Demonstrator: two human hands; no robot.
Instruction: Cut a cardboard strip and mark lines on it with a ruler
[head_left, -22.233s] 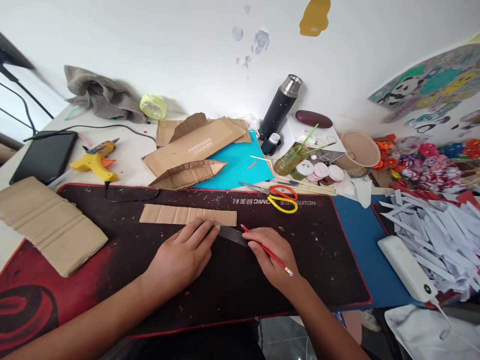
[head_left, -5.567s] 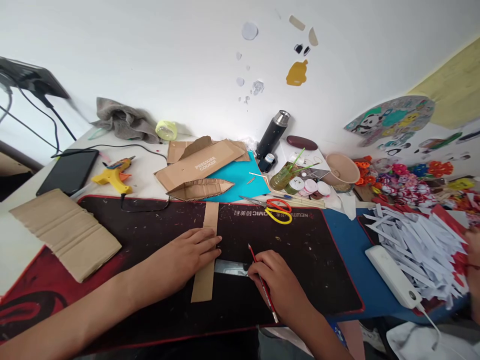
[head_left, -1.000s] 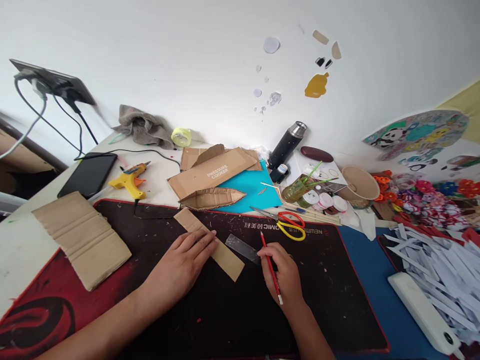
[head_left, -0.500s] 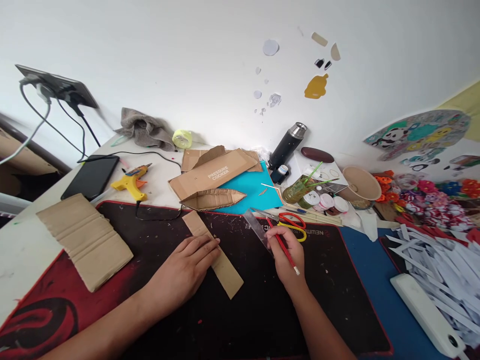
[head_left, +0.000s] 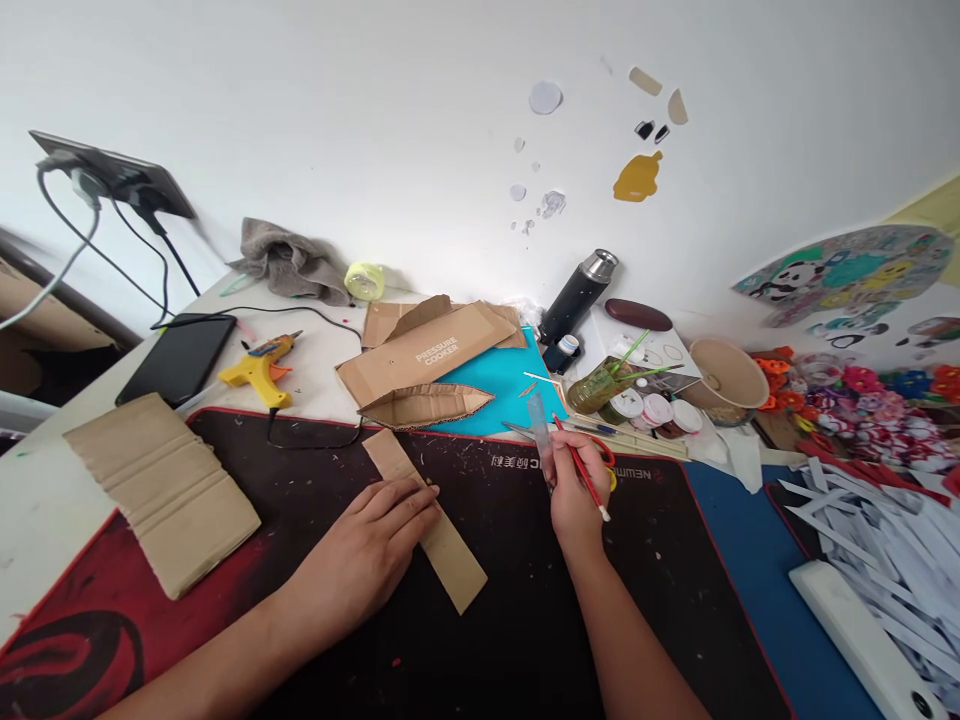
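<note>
My left hand (head_left: 379, 545) rests over a narrow brown cardboard strip (head_left: 459, 567), fingers together across its middle and holding it against the dark desk mat; the thumb is hidden. My right hand (head_left: 577, 500) is closed round a red pencil (head_left: 590, 480) and a clear ruler (head_left: 538, 420), to the right of the strip. The pencil's white end points toward me, while the ruler stands up past the fingers. Partly behind this hand lie scissors (head_left: 611, 478) with red and yellow handles. Beyond the strip sits a boat-shaped cardboard piece (head_left: 427, 406).
A folded cardboard sheet (head_left: 161, 495) lies at left, near a yellow glue gun (head_left: 259, 372) and a black phone (head_left: 176, 358). Lettered cardboard (head_left: 431, 350) is on blue paper. At back right stand a flask (head_left: 577, 297), a glass jar (head_left: 592, 385) and paint pots (head_left: 656, 410).
My right hand has turned the ruler more upright and shifted slightly, now covering more of the scissors. My left hand stays on the strip. The view has moved a little.
</note>
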